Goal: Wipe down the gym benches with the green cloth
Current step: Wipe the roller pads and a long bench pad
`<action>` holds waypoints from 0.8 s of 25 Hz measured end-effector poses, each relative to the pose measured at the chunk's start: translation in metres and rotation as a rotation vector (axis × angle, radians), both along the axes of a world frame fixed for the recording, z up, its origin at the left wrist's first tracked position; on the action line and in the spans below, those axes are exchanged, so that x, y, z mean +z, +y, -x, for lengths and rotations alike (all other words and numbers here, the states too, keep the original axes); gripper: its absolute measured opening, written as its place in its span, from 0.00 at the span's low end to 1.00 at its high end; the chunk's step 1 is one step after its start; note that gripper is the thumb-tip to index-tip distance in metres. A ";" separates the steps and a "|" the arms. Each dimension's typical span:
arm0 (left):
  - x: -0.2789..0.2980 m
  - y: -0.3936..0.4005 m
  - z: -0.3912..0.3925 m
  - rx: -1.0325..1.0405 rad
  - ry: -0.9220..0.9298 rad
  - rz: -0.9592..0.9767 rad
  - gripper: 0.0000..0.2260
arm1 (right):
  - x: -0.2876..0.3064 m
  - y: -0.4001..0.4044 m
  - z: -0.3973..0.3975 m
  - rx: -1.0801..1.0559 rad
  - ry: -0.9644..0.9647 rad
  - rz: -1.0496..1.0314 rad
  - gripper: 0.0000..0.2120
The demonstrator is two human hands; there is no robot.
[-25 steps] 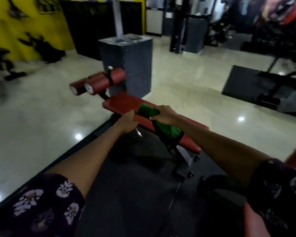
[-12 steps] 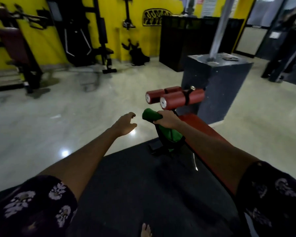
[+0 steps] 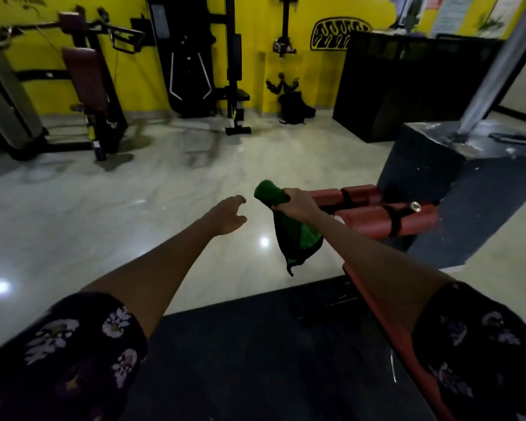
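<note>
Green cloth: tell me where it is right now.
In the head view, the green cloth hangs just right of centre, gripped by the right hand, with the red rollers to its right and the empty left hand to its left.

two hands: left hand, right hand. one green cloth in right hand. one red bench under right arm. three red roller pads just past right hand.

Bunched green cloth dangling beside red bench
</note>
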State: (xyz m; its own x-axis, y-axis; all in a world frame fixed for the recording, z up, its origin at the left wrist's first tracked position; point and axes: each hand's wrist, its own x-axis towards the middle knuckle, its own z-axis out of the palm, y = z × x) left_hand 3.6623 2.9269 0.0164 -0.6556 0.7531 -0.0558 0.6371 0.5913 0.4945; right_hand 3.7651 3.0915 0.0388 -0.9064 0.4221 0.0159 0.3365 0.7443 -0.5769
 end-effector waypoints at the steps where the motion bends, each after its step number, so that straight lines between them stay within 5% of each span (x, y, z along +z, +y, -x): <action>1: -0.001 0.009 0.019 0.008 -0.004 0.000 0.23 | -0.002 0.008 0.020 0.002 -0.020 -0.001 0.14; 20: -0.016 0.261 0.423 -0.157 -0.006 0.055 0.23 | -0.018 0.236 0.387 -0.250 -0.087 -0.012 0.20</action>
